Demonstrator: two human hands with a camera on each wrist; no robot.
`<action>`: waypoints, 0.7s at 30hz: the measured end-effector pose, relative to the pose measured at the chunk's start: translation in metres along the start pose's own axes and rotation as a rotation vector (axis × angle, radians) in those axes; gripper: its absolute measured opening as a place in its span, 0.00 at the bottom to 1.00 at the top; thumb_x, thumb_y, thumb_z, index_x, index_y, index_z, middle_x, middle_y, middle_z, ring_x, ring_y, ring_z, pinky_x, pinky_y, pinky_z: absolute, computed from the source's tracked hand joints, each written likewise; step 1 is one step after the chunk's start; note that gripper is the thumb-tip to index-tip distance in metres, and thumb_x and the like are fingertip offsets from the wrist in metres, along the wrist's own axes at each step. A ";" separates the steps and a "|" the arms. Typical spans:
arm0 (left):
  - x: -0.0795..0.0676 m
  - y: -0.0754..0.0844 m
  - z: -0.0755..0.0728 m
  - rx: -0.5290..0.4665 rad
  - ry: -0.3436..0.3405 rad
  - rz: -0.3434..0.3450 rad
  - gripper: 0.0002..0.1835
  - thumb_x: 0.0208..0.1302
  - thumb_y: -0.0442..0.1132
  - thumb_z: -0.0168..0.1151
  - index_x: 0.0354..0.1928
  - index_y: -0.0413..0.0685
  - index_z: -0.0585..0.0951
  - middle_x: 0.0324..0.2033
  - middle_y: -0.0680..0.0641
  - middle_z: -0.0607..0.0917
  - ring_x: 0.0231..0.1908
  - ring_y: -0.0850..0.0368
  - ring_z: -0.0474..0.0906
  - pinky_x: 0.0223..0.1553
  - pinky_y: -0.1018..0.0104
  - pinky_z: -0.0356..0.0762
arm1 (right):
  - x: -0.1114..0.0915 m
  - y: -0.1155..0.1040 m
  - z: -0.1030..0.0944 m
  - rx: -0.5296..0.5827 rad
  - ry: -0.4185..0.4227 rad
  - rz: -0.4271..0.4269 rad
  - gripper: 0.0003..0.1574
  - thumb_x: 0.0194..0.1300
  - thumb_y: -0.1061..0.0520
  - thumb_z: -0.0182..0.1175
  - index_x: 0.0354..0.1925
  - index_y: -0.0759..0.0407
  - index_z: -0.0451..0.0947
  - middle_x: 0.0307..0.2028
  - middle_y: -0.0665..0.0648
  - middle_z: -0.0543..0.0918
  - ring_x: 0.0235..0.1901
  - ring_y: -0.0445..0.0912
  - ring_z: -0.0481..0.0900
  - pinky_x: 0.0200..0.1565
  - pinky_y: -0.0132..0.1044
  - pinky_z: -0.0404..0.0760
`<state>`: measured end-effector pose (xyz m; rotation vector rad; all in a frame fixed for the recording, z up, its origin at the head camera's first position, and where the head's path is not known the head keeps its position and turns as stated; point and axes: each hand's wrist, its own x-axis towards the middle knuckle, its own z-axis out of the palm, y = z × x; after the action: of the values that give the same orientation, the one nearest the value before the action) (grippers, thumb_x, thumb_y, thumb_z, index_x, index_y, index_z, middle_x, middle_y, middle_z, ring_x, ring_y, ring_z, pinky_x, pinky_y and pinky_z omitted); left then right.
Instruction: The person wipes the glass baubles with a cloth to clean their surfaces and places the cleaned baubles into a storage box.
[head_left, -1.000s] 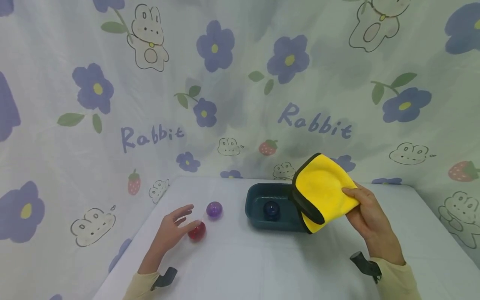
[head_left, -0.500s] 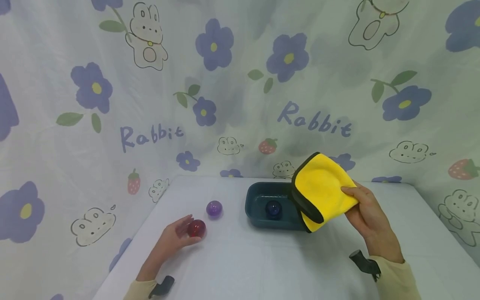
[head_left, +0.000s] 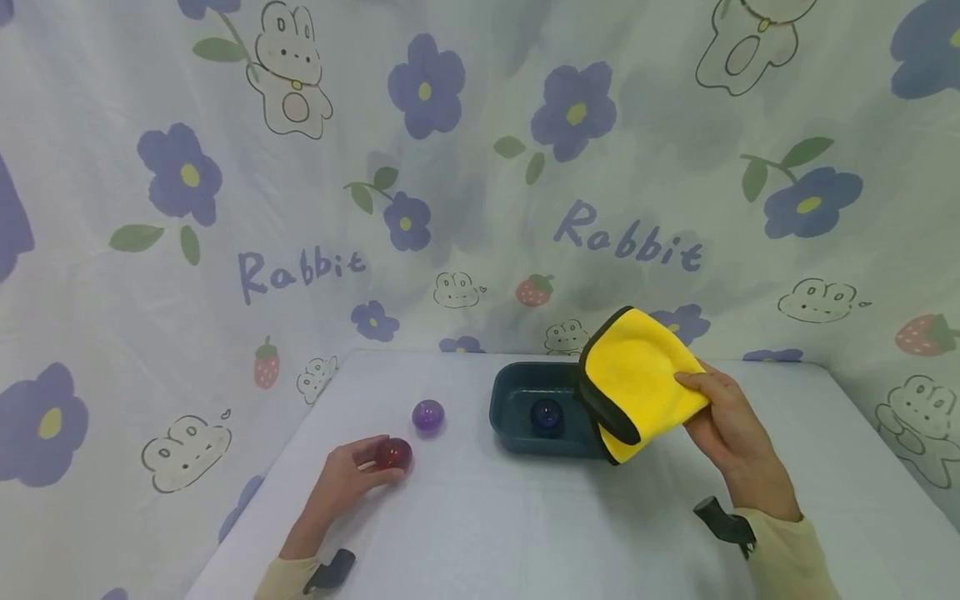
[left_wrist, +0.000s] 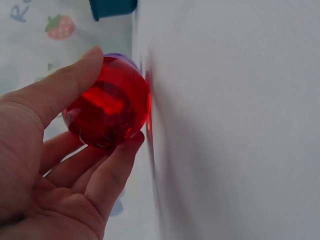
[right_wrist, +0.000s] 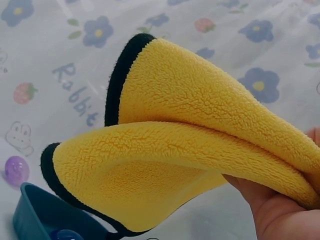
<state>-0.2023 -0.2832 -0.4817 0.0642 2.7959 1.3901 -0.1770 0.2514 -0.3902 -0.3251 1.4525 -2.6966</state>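
My left hand (head_left: 347,481) has its thumb and fingers around a see-through red ball (head_left: 395,455) at the left of the table. In the left wrist view the thumb lies along one side of the red ball (left_wrist: 111,102), with fingertips against the other side. My right hand (head_left: 738,429) pinches a folded yellow towel (head_left: 641,379) with black edging by its right corner, thumb on top. The towel is held up and covers the right part of a dark teal tray (head_left: 510,446). Inside the tray sits a dark blue ball (head_left: 547,414).
A purple ball (head_left: 428,416) rests on the white table (head_left: 480,533) just beyond the red one, left of the tray. Behind the table hangs a curtain (head_left: 480,167) printed with flowers and rabbits.
My left hand has turned and lowered from above the red ball to close its thumb and fingers round it. The right hand and towel have shifted slightly left.
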 end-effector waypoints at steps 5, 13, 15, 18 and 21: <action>0.001 0.001 0.002 0.017 0.020 0.007 0.42 0.47 0.47 0.84 0.63 0.36 0.80 0.60 0.34 0.84 0.64 0.38 0.81 0.57 0.59 0.85 | 0.001 0.001 0.001 -0.022 0.023 0.020 0.30 0.81 0.62 0.49 0.75 0.59 0.53 0.64 0.49 0.71 0.57 0.37 0.79 0.62 0.28 0.81; -0.003 0.006 0.010 -0.027 0.005 -0.005 0.41 0.47 0.47 0.85 0.63 0.37 0.81 0.60 0.35 0.85 0.63 0.38 0.81 0.55 0.59 0.87 | 0.002 0.002 0.002 -0.048 0.042 0.047 0.32 0.81 0.61 0.49 0.76 0.59 0.52 0.63 0.48 0.71 0.58 0.37 0.79 0.62 0.28 0.81; -0.004 0.010 0.012 -0.040 -0.001 -0.017 0.41 0.47 0.49 0.85 0.63 0.40 0.81 0.60 0.37 0.85 0.63 0.39 0.81 0.55 0.58 0.87 | 0.002 0.002 0.002 -0.049 0.044 0.050 0.33 0.81 0.61 0.49 0.76 0.60 0.50 0.63 0.48 0.71 0.58 0.37 0.79 0.62 0.27 0.81; -0.004 0.020 0.015 -0.052 -0.006 -0.032 0.41 0.47 0.52 0.84 0.64 0.45 0.82 0.60 0.41 0.86 0.63 0.41 0.82 0.56 0.56 0.87 | 0.002 0.002 0.003 -0.043 0.044 0.053 0.33 0.81 0.61 0.49 0.76 0.60 0.50 0.63 0.48 0.71 0.58 0.37 0.79 0.62 0.27 0.81; -0.004 0.031 0.017 -0.086 -0.016 -0.021 0.39 0.48 0.52 0.84 0.64 0.49 0.82 0.60 0.43 0.86 0.63 0.43 0.82 0.56 0.56 0.87 | 0.002 0.002 0.003 -0.036 0.035 0.052 0.31 0.81 0.62 0.49 0.75 0.60 0.51 0.63 0.49 0.70 0.58 0.37 0.79 0.62 0.28 0.81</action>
<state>-0.1969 -0.2512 -0.4675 0.0439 2.7120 1.4956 -0.1780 0.2478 -0.3896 -0.2396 1.4985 -2.6517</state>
